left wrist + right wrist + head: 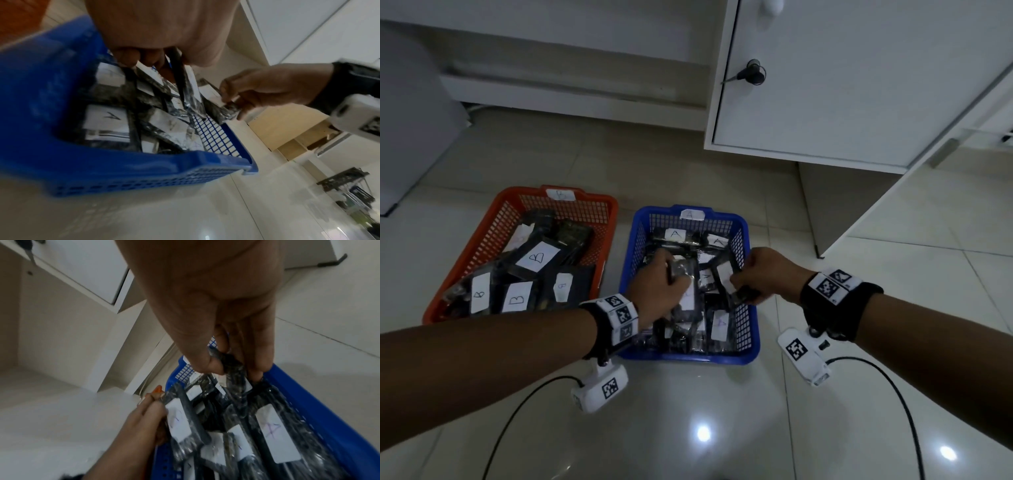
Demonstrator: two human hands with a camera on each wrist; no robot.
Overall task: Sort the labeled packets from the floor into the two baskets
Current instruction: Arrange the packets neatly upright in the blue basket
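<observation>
A blue basket [722,358] tagged A holds several black packets with white A labels. To its left, an orange basket [599,199] tagged B holds several B-labeled packets [536,257]. My left hand [673,275] reaches into the blue basket and grips a black packet [686,270]; in the left wrist view the left hand [148,61] holds the same packet [179,78] edge-on. My right hand [739,287] pinches another labeled packet [725,275] over the basket's right side. In the right wrist view its thumb and fingers [213,366] clamp that packet's [236,374] top edge.
A white cabinet [842,102] with a key in its lock [753,72] stands behind the baskets to the right. A low white shelf [571,92] runs along the back. Black cables [517,407] trail from the wrist cameras over glossy floor tiles [705,428].
</observation>
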